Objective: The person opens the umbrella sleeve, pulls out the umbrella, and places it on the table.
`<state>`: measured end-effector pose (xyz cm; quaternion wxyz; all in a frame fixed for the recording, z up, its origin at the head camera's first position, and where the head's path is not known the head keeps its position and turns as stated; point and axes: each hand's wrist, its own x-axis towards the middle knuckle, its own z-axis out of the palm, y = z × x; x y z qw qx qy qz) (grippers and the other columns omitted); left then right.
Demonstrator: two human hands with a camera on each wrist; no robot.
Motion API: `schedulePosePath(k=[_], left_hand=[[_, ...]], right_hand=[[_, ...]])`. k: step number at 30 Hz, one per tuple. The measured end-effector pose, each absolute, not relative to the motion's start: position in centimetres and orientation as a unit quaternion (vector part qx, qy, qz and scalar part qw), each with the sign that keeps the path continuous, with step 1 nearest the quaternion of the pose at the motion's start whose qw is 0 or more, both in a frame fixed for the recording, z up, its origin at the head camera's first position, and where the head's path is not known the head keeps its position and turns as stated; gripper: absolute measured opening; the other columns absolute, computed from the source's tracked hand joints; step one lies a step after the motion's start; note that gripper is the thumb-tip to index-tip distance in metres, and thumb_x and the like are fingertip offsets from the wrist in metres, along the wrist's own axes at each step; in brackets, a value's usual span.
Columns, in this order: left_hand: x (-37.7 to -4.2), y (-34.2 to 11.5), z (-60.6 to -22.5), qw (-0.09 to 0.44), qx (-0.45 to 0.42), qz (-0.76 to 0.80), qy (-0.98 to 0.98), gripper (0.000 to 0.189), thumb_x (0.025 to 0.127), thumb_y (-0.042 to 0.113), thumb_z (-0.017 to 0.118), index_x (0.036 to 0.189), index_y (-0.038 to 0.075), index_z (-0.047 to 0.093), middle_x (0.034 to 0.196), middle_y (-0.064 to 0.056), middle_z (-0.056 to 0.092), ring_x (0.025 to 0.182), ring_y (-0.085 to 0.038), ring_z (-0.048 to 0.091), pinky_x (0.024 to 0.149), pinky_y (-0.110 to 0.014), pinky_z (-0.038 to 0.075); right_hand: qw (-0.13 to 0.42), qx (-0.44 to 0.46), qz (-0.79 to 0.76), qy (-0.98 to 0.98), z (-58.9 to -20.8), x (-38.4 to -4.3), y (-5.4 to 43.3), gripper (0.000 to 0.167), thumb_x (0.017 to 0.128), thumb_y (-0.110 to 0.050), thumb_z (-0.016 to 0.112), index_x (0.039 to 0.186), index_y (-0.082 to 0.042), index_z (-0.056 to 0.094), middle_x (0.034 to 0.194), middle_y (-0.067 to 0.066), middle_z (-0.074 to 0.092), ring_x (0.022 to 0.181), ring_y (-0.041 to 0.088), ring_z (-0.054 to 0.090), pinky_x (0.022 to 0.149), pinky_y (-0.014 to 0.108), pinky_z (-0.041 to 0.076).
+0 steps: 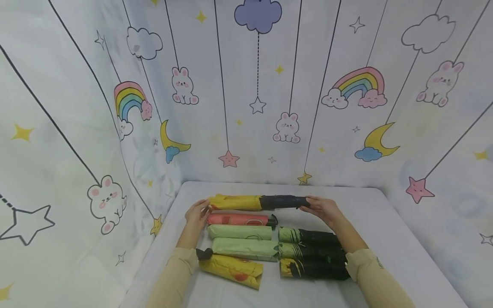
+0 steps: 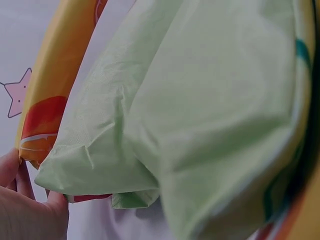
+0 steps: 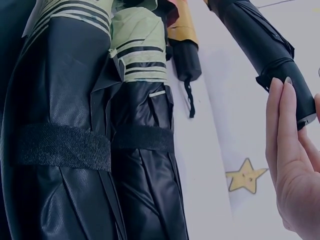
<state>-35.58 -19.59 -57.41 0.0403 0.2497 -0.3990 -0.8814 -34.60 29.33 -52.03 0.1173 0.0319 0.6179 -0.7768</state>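
Note:
A folded umbrella (image 1: 235, 202), yellow on the left and black on the right, lies crosswise at the far part of the table. My left hand (image 1: 197, 212) pinches its yellow end; the left wrist view shows the fingertips on the orange-patterned end of that umbrella (image 2: 55, 75). At the other end my right hand (image 1: 323, 209) holds the black handle (image 3: 295, 97) between fingers and thumb. Just nearer is a red folded umbrella (image 1: 236, 220) with a dark handle. Two light green and black umbrellas (image 1: 242, 249) lie closer, beneath the forearms' span.
A yellow umbrella piece (image 1: 233, 270) lies slantwise at the near left, beside a dark knob (image 1: 204, 254). Near the right forearm is a yellow-and-black bundle (image 1: 313, 269). The white table (image 1: 358, 199) meets a patterned cloth wall (image 1: 246, 141) behind and at the sides.

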Motion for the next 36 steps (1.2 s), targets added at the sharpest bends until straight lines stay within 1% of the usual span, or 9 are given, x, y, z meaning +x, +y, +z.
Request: schedulePosePath(k=[4, 7, 11, 14, 21, 26, 29, 33, 36], left_hand=[[-35.5, -19.6, -57.4, 0.044, 0.248, -0.882, -0.397, 0.034, 0.091, -0.003, 0.078, 0.122, 0.001, 0.066, 0.101, -0.002, 0.071, 0.102, -0.020, 0.069, 0.107, -0.039, 0.054], [-35.4, -19.5, -57.3, 0.043, 0.250, -0.884, -0.394, 0.037, 0.090, -0.004, 0.079, 0.125, 0.000, 0.065, 0.100, -0.003, 0.071, 0.102, -0.021, 0.069, 0.107, -0.039, 0.054], [-35.4, -19.5, -57.3, 0.041, 0.255, -0.885, -0.388, 0.026, 0.089, -0.005, 0.079, 0.113, 0.003, 0.070, 0.104, -0.005, 0.070, 0.100, -0.021, 0.069, 0.103, -0.038, 0.056], [-35.4, -19.6, -57.2, 0.040, 0.255, -0.882, -0.393, 0.023, 0.090, -0.003, 0.080, 0.109, 0.007, 0.071, 0.105, -0.004, 0.070, 0.098, -0.020, 0.070, 0.101, -0.037, 0.057], [-35.6, -19.6, -56.9, 0.027, 0.242, -0.887, -0.393, 0.045, 0.092, -0.002, 0.078, 0.133, 0.002, 0.061, 0.103, -0.003, 0.071, 0.099, -0.020, 0.070, 0.109, -0.040, 0.052], [-35.4, -19.6, -56.9, 0.027, 0.246, -0.885, -0.394, 0.049, 0.093, -0.002, 0.077, 0.138, 0.000, 0.057, 0.105, -0.004, 0.070, 0.101, -0.021, 0.069, 0.108, -0.039, 0.053], [-35.4, -19.5, -56.9, 0.029, 0.248, -0.882, -0.399, 0.040, 0.093, -0.002, 0.077, 0.130, 0.002, 0.063, 0.106, -0.005, 0.070, 0.103, -0.022, 0.068, 0.107, -0.039, 0.053], [-35.6, -19.4, -56.9, 0.034, 0.246, -0.885, -0.395, 0.023, 0.091, -0.003, 0.078, 0.111, 0.007, 0.069, 0.105, -0.005, 0.070, 0.100, -0.021, 0.069, 0.107, -0.038, 0.054], [-35.5, -19.4, -56.9, 0.038, 0.244, -0.884, -0.398, 0.021, 0.091, -0.003, 0.077, 0.108, 0.007, 0.069, 0.104, -0.005, 0.071, 0.098, -0.020, 0.070, 0.106, -0.038, 0.054]], right_hand=[[0.117, 0.029, -0.775, 0.620, -52.1, -34.5, 29.5, 0.063, 0.102, -0.012, 0.070, 0.151, 0.015, 0.040, 0.117, 0.010, 0.071, 0.103, 0.027, 0.076, 0.102, 0.042, 0.056], [0.115, 0.033, -0.772, 0.624, -52.1, -34.4, 29.7, 0.063, 0.102, -0.013, 0.069, 0.151, 0.014, 0.040, 0.121, 0.011, 0.069, 0.105, 0.027, 0.075, 0.105, 0.044, 0.054], [0.117, 0.038, -0.771, 0.625, -52.1, -34.3, 29.9, 0.063, 0.102, -0.013, 0.069, 0.151, 0.013, 0.040, 0.123, 0.012, 0.067, 0.106, 0.027, 0.075, 0.109, 0.048, 0.050], [0.120, 0.037, -0.775, 0.620, -52.2, -34.4, 30.1, 0.064, 0.102, -0.012, 0.069, 0.152, 0.013, 0.038, 0.121, 0.011, 0.068, 0.105, 0.027, 0.075, 0.108, 0.047, 0.051], [0.113, 0.041, -0.787, 0.606, -52.1, -34.7, 30.5, 0.061, 0.100, -0.006, 0.070, 0.149, 0.016, 0.040, 0.112, 0.009, 0.071, 0.099, 0.028, 0.077, 0.101, 0.043, 0.056], [0.119, 0.038, -0.786, 0.605, -52.1, -34.5, 30.8, 0.064, 0.101, -0.007, 0.070, 0.151, 0.015, 0.038, 0.111, 0.008, 0.072, 0.101, 0.028, 0.076, 0.102, 0.043, 0.056], [0.118, 0.037, -0.789, 0.602, -52.1, -34.5, 31.2, 0.065, 0.101, -0.006, 0.069, 0.152, 0.016, 0.035, 0.111, 0.007, 0.072, 0.101, 0.027, 0.076, 0.103, 0.043, 0.055], [0.119, 0.032, -0.790, 0.601, -52.2, -34.5, 31.6, 0.067, 0.102, -0.008, 0.069, 0.154, 0.015, 0.033, 0.115, 0.007, 0.071, 0.103, 0.026, 0.076, 0.103, 0.043, 0.055], [0.124, 0.032, -0.786, 0.605, -52.2, -34.4, 31.8, 0.068, 0.102, -0.009, 0.069, 0.155, 0.014, 0.032, 0.119, 0.007, 0.068, 0.104, 0.026, 0.075, 0.103, 0.042, 0.055]])
